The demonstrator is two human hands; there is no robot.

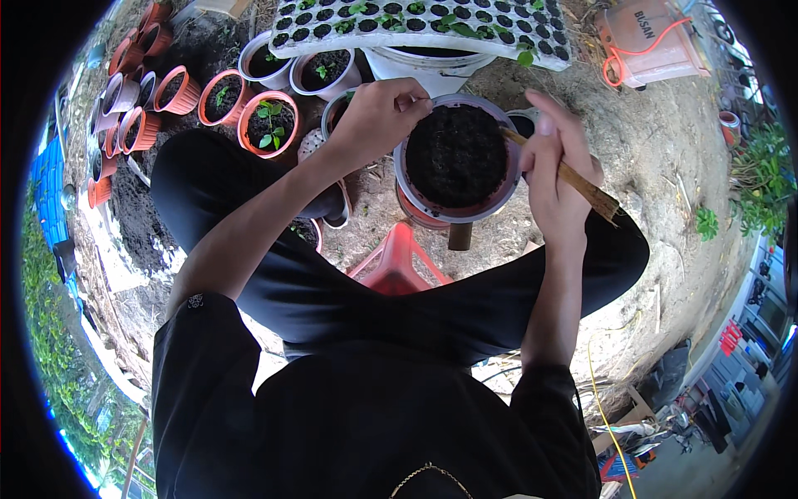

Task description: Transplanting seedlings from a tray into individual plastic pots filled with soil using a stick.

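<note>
A pale lilac-grey pot (405, 178) filled with dark soil (457, 158) stands in front of me, between my knees. At its upper left rim, my left hand (378, 121) is closed, thumb and fingers pinched together; what they hold, if anything, is too small to make out. My right hand (559, 170) grips a flat wooden stick (588, 190) to the right of the pot. The stick's far tip reaches over the pot's right rim, and its frayed near end sticks out past my hand. One right finger points up, away from the stick.
A white seedling tray (420, 41) rests over a white bucket (424, 71) beyond the pot. Orange pots with seedlings (268, 125) and several other pots (177, 90) stand at the left. A red plastic stool (399, 258) shows between my legs. A pinkish container (652, 41) sits far right.
</note>
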